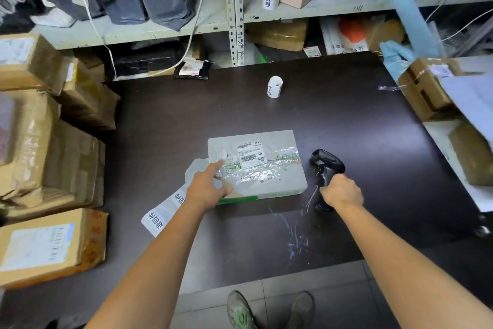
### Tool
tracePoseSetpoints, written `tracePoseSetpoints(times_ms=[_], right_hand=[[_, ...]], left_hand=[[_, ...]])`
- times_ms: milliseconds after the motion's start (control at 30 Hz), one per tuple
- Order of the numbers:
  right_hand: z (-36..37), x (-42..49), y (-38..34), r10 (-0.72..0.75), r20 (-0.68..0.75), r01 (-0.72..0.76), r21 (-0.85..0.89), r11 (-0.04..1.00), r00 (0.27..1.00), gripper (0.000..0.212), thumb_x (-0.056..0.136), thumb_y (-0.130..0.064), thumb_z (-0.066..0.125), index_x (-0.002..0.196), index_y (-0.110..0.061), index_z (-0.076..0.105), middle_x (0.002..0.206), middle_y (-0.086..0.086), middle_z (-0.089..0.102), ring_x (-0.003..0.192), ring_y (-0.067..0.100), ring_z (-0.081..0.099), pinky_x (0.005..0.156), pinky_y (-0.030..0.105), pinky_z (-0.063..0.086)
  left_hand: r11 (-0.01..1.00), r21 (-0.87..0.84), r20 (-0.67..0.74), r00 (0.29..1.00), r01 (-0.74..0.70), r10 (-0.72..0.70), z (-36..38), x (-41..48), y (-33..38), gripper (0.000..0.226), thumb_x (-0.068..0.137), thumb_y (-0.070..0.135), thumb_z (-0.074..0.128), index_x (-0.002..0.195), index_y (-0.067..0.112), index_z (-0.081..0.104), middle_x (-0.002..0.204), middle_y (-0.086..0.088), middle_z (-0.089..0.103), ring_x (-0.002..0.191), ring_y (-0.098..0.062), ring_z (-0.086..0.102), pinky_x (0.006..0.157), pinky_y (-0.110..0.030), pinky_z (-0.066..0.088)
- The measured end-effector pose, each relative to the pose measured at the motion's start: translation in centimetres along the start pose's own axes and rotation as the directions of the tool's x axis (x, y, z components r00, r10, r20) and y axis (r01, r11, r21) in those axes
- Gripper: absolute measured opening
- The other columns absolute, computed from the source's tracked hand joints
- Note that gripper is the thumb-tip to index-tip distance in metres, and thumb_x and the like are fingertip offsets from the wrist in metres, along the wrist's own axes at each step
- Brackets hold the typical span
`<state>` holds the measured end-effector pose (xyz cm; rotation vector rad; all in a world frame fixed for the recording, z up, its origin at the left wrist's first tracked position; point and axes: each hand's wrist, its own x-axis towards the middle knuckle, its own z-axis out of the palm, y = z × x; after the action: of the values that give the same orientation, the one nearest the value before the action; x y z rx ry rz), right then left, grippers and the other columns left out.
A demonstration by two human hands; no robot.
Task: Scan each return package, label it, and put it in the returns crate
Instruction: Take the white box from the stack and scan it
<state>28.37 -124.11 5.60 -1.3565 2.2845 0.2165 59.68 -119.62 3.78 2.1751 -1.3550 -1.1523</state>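
Note:
A flat white package (274,176) with a barcode label and clear tape lies in the middle of the dark table (346,120). My left hand (209,186) rests on its near left corner, index finger stretched onto the top, thumb at the front edge. A strip of white return labels (166,208) trails from under that hand toward the left. My right hand (341,192) grips the handle of a black barcode scanner (326,166), which lies just right of the package. A white label roll (274,86) stands at the table's far side.
Stacked brown cartons (50,158) crowd the table's left side, one (50,246) at the near left corner. More cartons (426,88) sit at the right edge. A metal shelf (234,8) with bags and parcels runs behind. A black pouch (193,69) lies at the back.

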Motion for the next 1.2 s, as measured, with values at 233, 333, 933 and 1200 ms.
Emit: tracePoseSetpoints(times_ms=[233,333,933,1200], right_hand=[[0.3,0.2,-0.4,0.042,0.016,-0.045,0.207,0.977,0.999,0.044,0.086,-0.016,0.068,0.123,0.000,0.050,0.124,0.022,0.057,0.111,0.041,0.059,0.085,0.039,0.049],[-0.7,-0.4,-1.0,0.036,-0.030,-0.025,0.324,0.946,0.999,0.044,0.083,-0.013,0.070,0.120,-0.002,0.051,0.121,0.019,0.051,0.104,0.043,0.058,0.080,0.042,0.052],[-3.5,-8.7,-8.5,-0.515,0.182,0.288,0.653,0.700,0.838,0.028,0.090,-0.035,0.059,0.076,-0.014,0.047,0.060,-0.001,0.040,0.059,0.019,0.042,0.061,0.032,0.036],[-4.2,-9.5,-8.8,-0.505,0.155,0.312,0.624,0.716,0.849,0.028,0.088,-0.031,0.058,0.073,-0.015,0.041,0.059,-0.001,0.034,0.059,0.018,0.035,0.060,0.032,0.029]], left_hand=[[1.000,0.013,0.017,1.000,0.007,-0.007,0.0,0.1,0.0,0.076,0.076,0.037,0.072,0.143,0.047,0.035,0.121,-0.001,0.045,0.100,-0.024,0.058,0.092,-0.041,0.052],[1.000,-0.003,0.027,1.000,0.000,0.000,-0.1,0.0,-0.1,0.079,0.072,0.041,0.071,0.142,0.048,0.035,0.123,-0.002,0.047,0.099,-0.024,0.059,0.092,-0.041,0.052],[1.000,0.011,0.019,1.000,-0.005,0.005,-0.3,-0.7,0.4,0.073,0.080,0.032,0.068,0.143,0.048,0.033,0.126,-0.008,0.043,0.100,-0.027,0.055,0.091,-0.031,0.047],[1.000,0.031,0.021,1.000,-0.004,0.004,-0.3,-0.6,0.3,0.072,0.082,0.036,0.067,0.143,0.049,0.032,0.124,-0.006,0.042,0.097,-0.028,0.056,0.085,-0.030,0.048]])
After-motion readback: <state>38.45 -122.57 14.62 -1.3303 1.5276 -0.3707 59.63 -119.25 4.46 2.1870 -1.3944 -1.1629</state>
